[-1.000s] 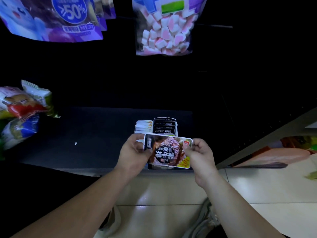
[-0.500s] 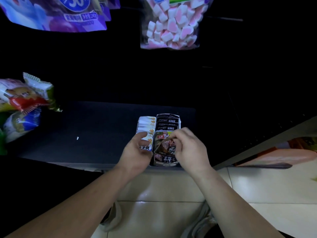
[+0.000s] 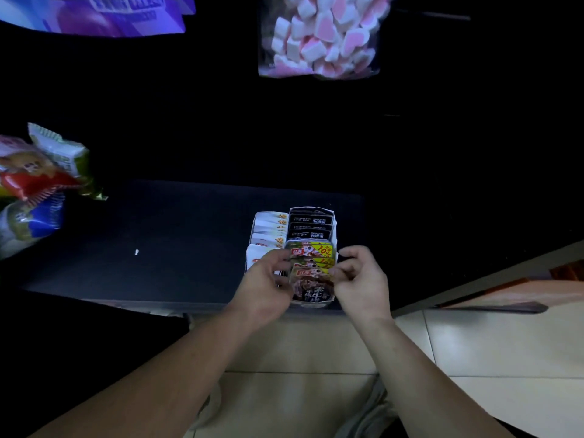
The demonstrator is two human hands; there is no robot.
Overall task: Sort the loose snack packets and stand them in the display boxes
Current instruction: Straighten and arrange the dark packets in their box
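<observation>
Two display boxes stand side by side on the dark shelf [image 3: 177, 248]. Upright white packets fill the left box [image 3: 252, 226]. The right box [image 3: 335, 230] has black packets [image 3: 311, 221] at the back and brown and yellow packets [image 3: 313, 251] in front. The front brown packet [image 3: 311, 287] stands at the near end of this box. My left hand [image 3: 265, 282] pinches its left edge with curled fingers. My right hand [image 3: 361, 281] pinches its right edge.
Loose snack bags [image 3: 34, 184] lie in a pile at the shelf's left end. A marshmallow bag [image 3: 319, 36] and a purple bag [image 3: 104, 14] hang above. An orange pack [image 3: 518, 289] sits under the slanted shelf edge at right. Pale floor tiles [image 3: 474, 349] lie below.
The brown packet, held flat above the boxes a second ago, now stands in the front of the right box. Both hands have moved to its sides.
</observation>
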